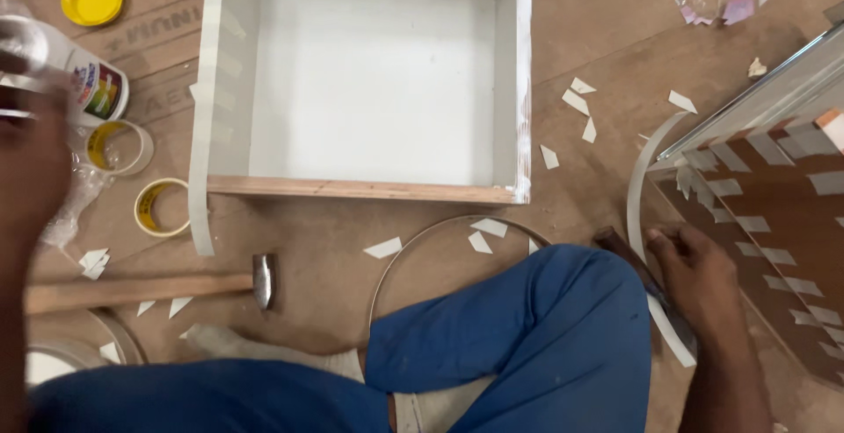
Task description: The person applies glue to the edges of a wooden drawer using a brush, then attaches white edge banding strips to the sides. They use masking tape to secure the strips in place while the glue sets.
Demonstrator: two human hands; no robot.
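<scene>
Two tape rolls (162,208), one hammer (141,290) — left hand (31,165) blurred, perhaps empty.

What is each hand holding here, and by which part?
The right hand grips a dark-handled tool by its handle, beside a white edge strip. The left hand is blurred; whether it holds anything cannot be told.

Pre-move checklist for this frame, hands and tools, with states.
1. Right hand on the dark-handled tool by the white edge strip: ok.
2. Tool's working end visible: cannot tell, hidden under the hand.
3. Left hand grip: cannot tell, blurred at the frame edge near the glue bottle.
4. Hammer lying untouched on the floor: ok.
5. White box open side up, strip hanging off its left wall: ok.
6. Floor free of offcuts: not ok, white scraps scattered.
</scene>
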